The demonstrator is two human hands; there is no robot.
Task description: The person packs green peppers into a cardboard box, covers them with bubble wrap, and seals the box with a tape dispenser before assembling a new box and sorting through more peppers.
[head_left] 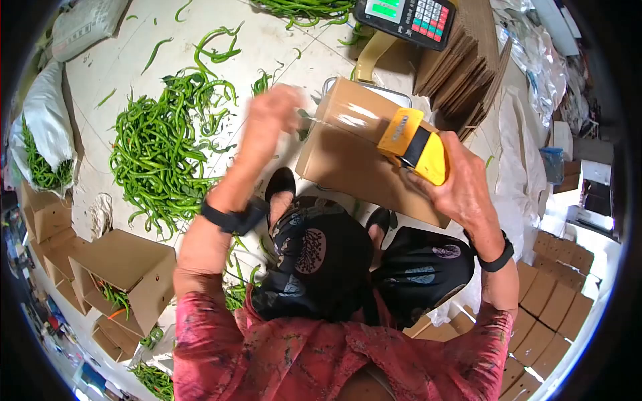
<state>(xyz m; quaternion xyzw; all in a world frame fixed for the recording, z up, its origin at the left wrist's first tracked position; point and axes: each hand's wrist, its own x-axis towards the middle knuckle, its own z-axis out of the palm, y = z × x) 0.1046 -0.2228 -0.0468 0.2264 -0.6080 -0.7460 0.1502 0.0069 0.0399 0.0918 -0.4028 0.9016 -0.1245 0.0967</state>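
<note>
A closed cardboard box [341,157] lies in front of my knees on the metal platform of a scale. My right hand [458,180] is wrapped round a yellow tape dispenser [428,157], which rests at the box's upper right part. Shiny clear tape [354,115] shows on the box's top toward its left end. Just beyond that left end is my left hand [275,110], raised and smeared by motion, its fingers looking curled; what they hold, if anything, is not clear.
Green peppers [160,154] lie heaped on the floor at the left. Flattened cardboard [461,73] stands behind the box, beside the scale's display [404,20]. Open boxes [124,267] sit at the lower left, stacked boxes [548,307] at the lower right, and a white sack [47,113] far left.
</note>
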